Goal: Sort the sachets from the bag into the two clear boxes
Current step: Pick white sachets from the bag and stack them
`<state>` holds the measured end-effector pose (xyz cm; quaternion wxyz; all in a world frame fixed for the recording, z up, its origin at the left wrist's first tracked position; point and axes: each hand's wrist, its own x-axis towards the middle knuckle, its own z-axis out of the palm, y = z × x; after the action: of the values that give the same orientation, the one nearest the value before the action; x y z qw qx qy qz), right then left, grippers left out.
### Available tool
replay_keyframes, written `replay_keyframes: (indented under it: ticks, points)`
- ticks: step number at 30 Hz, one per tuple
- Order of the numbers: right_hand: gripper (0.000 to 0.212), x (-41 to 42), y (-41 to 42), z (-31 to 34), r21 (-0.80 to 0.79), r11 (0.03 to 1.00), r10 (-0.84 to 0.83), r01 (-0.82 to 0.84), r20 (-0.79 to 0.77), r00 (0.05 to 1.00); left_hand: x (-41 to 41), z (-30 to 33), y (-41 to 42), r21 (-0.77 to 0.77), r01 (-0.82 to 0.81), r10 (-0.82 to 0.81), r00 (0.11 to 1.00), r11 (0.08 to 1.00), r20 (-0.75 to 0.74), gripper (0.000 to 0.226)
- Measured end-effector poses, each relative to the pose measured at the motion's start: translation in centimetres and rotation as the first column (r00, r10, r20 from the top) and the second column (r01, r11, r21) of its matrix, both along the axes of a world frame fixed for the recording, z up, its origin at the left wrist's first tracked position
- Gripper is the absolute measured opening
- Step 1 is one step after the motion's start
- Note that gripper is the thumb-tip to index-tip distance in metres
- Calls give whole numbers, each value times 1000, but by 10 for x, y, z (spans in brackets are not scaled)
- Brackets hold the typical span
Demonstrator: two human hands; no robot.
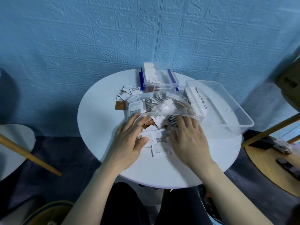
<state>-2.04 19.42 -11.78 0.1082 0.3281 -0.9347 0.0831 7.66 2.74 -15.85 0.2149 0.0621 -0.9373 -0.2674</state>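
Sachets (142, 104) mostly lie loose mid-counter around the clear bag (172, 109), some already stand in both boxes, small far box (159, 78) and large right box (227, 111), so I'm partway, left hand (129, 140) pinching one, right hand (190, 135) flat, fingers released.

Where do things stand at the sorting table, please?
Left hand pinching a sachet, right hand flat on pile. Bag spilled open. Both boxes part-filled.
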Motion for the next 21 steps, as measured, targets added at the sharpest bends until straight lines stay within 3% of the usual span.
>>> replay_keyframes:
  ticks: [4,7,15,21]
  points:
    - [66,-12,-15,-9,111,986,-132,127,46,990,1,4,0,40,41,-40,999,998,-25,64]
    - [52,-13,-20,-15,131,983,-129,125,24,991,2,4,0,76,47,-44,999,996,-29,63]
    - [39,-9,-15,-18,8,998,-58,58,-45,997,1,3,0,63,26,-25,1000,998,-16,57]
    - [66,-8,-26,-24,-56,994,-88,98,155,984,1,3,0,72,19,-17,1000,997,-18,58]
